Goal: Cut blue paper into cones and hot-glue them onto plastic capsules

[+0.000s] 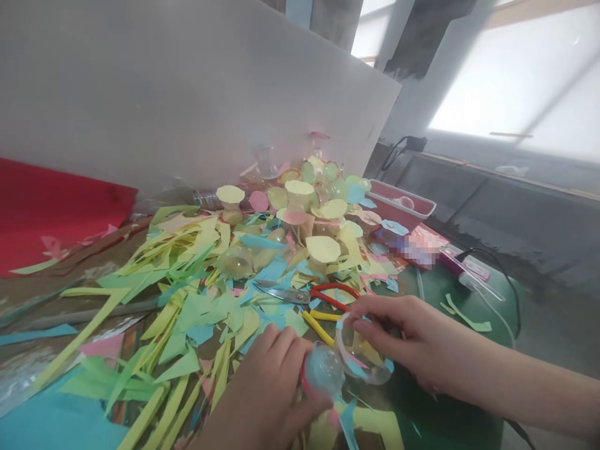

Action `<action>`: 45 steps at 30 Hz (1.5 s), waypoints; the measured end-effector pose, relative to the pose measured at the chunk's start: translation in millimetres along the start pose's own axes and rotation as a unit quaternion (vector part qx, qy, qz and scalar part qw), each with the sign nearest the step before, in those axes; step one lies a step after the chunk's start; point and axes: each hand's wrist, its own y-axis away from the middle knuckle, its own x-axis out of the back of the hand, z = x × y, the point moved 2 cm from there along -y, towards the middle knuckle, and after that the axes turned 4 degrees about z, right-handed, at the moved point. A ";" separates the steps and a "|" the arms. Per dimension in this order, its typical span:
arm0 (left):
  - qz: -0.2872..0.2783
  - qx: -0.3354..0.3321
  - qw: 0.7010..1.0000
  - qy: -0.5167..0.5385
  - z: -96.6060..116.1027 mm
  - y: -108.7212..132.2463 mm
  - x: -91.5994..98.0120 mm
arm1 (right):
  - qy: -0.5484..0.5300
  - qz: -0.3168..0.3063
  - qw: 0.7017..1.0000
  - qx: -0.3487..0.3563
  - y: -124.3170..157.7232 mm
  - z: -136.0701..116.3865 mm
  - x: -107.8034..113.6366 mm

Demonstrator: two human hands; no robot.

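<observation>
My left hand is curled around a small clear glass bulb-shaped cup, gripping its round lower part. My right hand pinches the cup's open rim with thumb and fingers. Bits of pink and blue paper cling to the cup. Both hands work low over a table littered with paper scraps. Scissors with red handles lie just beyond the hands, and a yellow-handled tool lies beside them.
Yellow, green and blue paper strips cover the table. Several clear cups topped with paper discs cluster at the back. A white board leans behind, red sheet at left, pink tray and cables at right.
</observation>
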 end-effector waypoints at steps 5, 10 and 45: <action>0.002 0.007 1.000 -0.012 -0.6 1.1 -2.8 | 0.022 0.008 0.999 0.028 -9.2 5.1 -8.9; -0.011 0.012 1.000 -0.022 0.8 -0.1 -2.1 | 0.041 -0.013 0.999 0.025 -12.1 6.3 -15.0; -0.006 0.009 1.000 -0.013 3.4 -1.0 1.0 | 0.274 -0.023 0.926 0.260 9.2 -21.8 5.0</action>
